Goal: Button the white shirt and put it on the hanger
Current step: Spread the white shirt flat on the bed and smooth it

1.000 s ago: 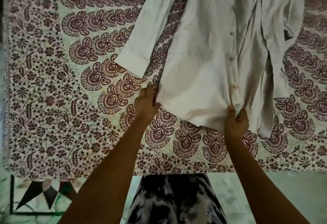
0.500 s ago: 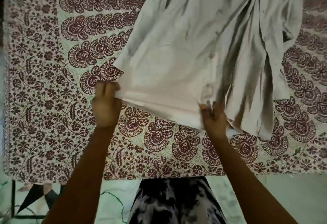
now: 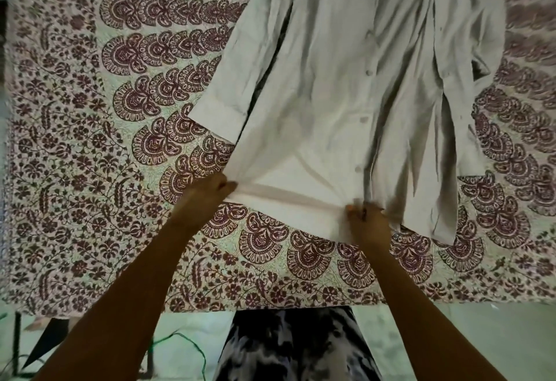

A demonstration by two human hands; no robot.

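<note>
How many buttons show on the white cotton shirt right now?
3 on the white cotton shirt: upper button, middle button, lower button, running down the placket. Folds may hide others.

Home bedroom, printed bedspread, tiled floor

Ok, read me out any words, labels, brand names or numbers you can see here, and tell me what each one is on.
None: no readable text shows anywhere in this view.
White shirt: no tag, label or brand mark shows, only plain buttons.
Bedspread: a maroon floral and paisley print, no letters or numbers.
Left hand and right hand, both gripping the shirt's hem: nothing written on them.
</note>
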